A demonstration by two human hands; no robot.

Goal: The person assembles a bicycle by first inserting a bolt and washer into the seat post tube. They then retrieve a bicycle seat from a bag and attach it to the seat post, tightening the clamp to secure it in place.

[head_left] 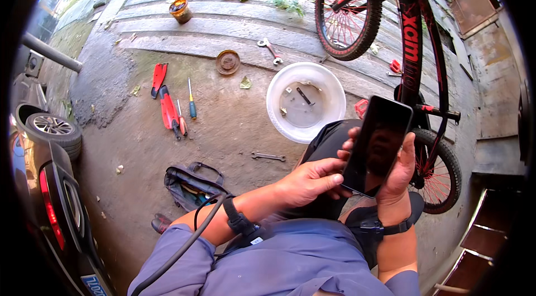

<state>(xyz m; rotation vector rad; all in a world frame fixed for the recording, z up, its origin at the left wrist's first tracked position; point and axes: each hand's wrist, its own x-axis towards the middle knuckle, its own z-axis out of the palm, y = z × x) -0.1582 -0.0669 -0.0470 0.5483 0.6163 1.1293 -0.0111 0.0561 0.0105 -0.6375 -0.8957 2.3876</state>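
A black smartphone (377, 147) is held upright over my lap, its dark screen showing only a reflection. My right hand (398, 176) is wrapped round it, with the thumb along the right edge and fingertips curling past the left edge. At the lower left edge, my left hand (310, 183) is closed, thumb and fingers pinching the phone's side; part of those fingers is hidden. Beyond the phone stands a white plastic tub (273, 100) with a small dark bar and bits in it. An open-ended wrench (268, 156) lies on the ground left of the tub.
A black and red bicycle (411, 39) rests at the right. On the ground are a red-handled tool (168, 109), screwdrivers (191, 98), an adjustable wrench (270, 50), a round lid (228, 62), an orange-brown pot (180, 11) and a tool bag (187, 187). A car (58, 184) stands left.
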